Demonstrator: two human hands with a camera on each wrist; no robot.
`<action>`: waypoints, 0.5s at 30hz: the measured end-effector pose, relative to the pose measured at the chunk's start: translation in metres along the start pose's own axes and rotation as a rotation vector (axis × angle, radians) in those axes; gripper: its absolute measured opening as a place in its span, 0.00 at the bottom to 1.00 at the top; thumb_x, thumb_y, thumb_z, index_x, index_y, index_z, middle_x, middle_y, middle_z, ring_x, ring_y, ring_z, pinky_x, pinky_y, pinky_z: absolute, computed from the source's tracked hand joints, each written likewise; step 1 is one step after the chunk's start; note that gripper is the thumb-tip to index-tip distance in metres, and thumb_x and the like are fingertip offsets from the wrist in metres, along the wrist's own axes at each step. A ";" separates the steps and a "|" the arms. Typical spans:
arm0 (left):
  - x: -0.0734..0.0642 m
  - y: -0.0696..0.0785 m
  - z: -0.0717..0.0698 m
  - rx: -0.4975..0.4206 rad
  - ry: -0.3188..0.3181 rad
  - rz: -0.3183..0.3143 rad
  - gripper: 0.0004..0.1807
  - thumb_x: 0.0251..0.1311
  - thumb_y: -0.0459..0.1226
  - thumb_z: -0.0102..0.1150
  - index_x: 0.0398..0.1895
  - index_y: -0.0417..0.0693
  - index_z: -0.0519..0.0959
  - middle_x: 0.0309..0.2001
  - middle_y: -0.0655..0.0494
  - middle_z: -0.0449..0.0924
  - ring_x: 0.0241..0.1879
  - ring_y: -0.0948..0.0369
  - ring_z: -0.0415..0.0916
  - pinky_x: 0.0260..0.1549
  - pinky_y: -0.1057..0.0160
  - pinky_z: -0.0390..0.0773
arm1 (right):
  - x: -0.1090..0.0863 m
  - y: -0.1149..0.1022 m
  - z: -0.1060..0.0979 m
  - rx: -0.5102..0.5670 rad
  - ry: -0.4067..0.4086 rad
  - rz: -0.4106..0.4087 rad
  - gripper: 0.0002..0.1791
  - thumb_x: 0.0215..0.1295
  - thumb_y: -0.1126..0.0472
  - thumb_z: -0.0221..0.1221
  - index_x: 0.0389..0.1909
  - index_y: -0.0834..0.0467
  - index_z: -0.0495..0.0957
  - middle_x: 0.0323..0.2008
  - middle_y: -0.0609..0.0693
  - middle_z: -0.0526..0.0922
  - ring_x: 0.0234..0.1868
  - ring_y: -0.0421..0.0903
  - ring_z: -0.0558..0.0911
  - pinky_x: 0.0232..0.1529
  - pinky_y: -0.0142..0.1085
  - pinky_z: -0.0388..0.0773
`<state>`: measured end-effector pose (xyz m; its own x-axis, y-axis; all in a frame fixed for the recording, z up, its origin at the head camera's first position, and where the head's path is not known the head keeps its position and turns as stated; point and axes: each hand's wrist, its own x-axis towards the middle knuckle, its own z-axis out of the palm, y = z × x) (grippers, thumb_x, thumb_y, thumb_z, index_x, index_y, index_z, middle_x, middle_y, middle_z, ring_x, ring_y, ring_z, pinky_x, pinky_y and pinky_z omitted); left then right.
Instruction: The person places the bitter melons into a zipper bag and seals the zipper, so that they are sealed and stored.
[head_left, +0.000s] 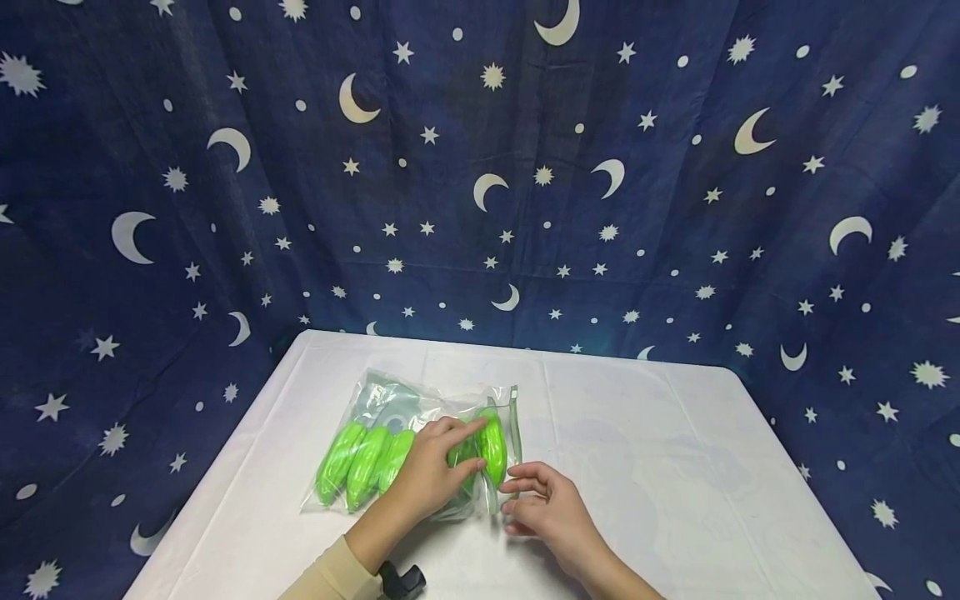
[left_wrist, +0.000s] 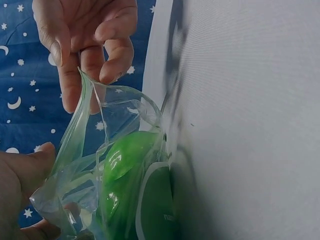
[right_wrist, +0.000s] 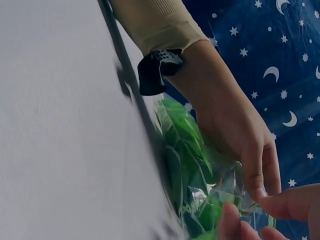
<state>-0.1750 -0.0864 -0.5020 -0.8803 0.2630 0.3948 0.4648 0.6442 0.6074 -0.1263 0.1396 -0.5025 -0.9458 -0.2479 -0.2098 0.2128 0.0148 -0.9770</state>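
Note:
A clear plastic zip bag [head_left: 397, 408] lies on the table with its mouth to the right. Several bright green, banana-shaped pieces [head_left: 367, 467] are lined up inside it, and one more green piece [head_left: 492, 446] sits close by the mouth. My left hand [head_left: 431, 467] reaches over the bag and holds the edge of its mouth, index finger stretched out and thumb [left_wrist: 35, 165] against the film. At the mouth's near corner, my right hand [head_left: 551, 504] has its fingers loosely bent beside the bag, thumb apart. The left palm hides some pieces.
A white cloth covers the table [head_left: 637, 467], stretching right of the bag. A dark blue curtain [head_left: 450, 167] with moons and stars hangs behind and at both sides. A black strap device [right_wrist: 157, 70] is on the left wrist, below a beige sleeve [head_left: 333, 575].

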 end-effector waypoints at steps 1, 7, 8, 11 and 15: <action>0.000 0.000 0.000 -0.001 0.000 -0.001 0.34 0.59 0.43 0.81 0.71 0.62 0.82 0.52 0.60 0.85 0.55 0.56 0.81 0.57 0.48 0.80 | 0.000 0.000 0.001 0.002 0.005 -0.001 0.33 0.61 0.71 0.65 0.69 0.71 0.70 0.56 0.61 0.85 0.43 0.50 0.91 0.41 0.40 0.92; 0.000 0.001 0.000 -0.007 -0.001 -0.009 0.37 0.59 0.43 0.81 0.73 0.62 0.79 0.53 0.59 0.86 0.56 0.55 0.81 0.57 0.48 0.79 | -0.002 0.000 0.005 -0.004 0.026 -0.011 0.33 0.63 0.69 0.68 0.69 0.71 0.70 0.53 0.61 0.86 0.45 0.50 0.91 0.45 0.42 0.92; 0.000 0.001 -0.001 -0.007 -0.001 -0.010 0.38 0.59 0.43 0.81 0.74 0.62 0.79 0.53 0.59 0.86 0.56 0.55 0.81 0.57 0.48 0.79 | -0.002 0.001 0.006 -0.009 0.030 -0.014 0.33 0.63 0.69 0.68 0.68 0.70 0.70 0.52 0.61 0.86 0.45 0.51 0.91 0.46 0.42 0.92; 0.000 0.002 -0.001 -0.011 0.002 -0.013 0.38 0.58 0.42 0.81 0.74 0.62 0.79 0.54 0.59 0.86 0.56 0.55 0.81 0.57 0.48 0.80 | -0.003 0.001 0.010 -0.042 0.052 -0.027 0.32 0.62 0.69 0.69 0.67 0.70 0.72 0.50 0.60 0.87 0.45 0.52 0.91 0.46 0.39 0.91; 0.000 0.002 0.000 -0.009 0.006 -0.016 0.38 0.58 0.43 0.81 0.74 0.62 0.79 0.54 0.59 0.86 0.55 0.55 0.81 0.57 0.49 0.79 | -0.004 0.004 0.013 -0.090 0.091 -0.034 0.33 0.59 0.70 0.70 0.66 0.68 0.74 0.47 0.59 0.89 0.44 0.51 0.90 0.43 0.33 0.89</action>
<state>-0.1741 -0.0856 -0.5007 -0.8871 0.2487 0.3889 0.4516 0.6417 0.6199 -0.1186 0.1279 -0.5047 -0.9712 -0.1612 -0.1754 0.1614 0.0959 -0.9822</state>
